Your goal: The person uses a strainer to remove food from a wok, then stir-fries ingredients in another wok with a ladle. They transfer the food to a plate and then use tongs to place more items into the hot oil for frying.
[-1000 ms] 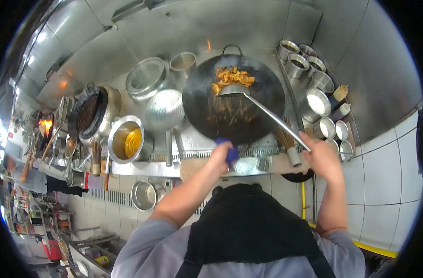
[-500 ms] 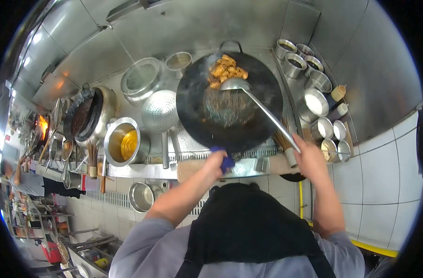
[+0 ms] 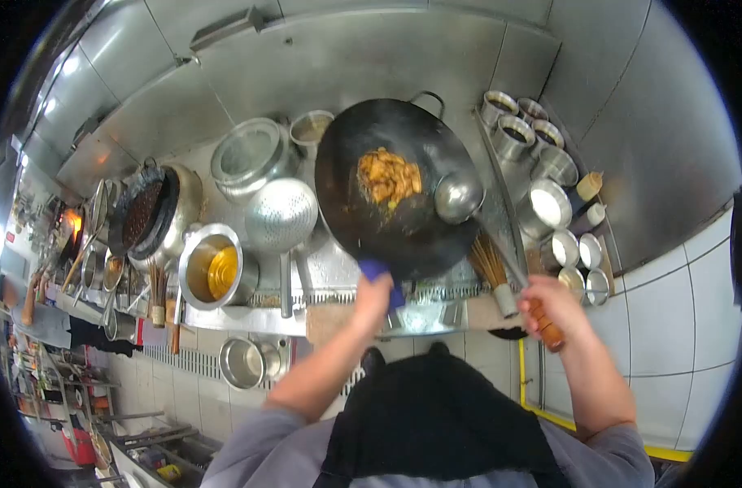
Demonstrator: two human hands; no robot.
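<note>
A black wok (image 3: pixel 403 248) stands on the stove in front of me. My left hand (image 3: pixel 373 301) is closed on its near edge, with a purple cloth (image 3: pixel 374 269) between hand and metal. Browned chunks of food (image 3: pixel 389 176) lie in a heap near the middle of the wok. My right hand (image 3: pixel 555 302) grips the wooden handle of a long metal ladle (image 3: pixel 459 198). The ladle's bowl is inside the wok, to the right of the food and apart from it.
Left of the wok are a perforated strainer (image 3: pixel 281 213), a pot of yellow oil (image 3: pixel 194 268) and a lidded pot (image 3: pixel 245 154). A bamboo brush (image 3: pixel 491 264) lies at right. Seasoning tins (image 3: pixel 544 205) and squeeze bottles (image 3: pixel 589 185) line the right side. Another person (image 3: pixel 41 325) stands far left.
The wok has tilted and shifted, and the food has slid from its far side to the middle. The ladle has moved right and toward me, off the food.
</note>
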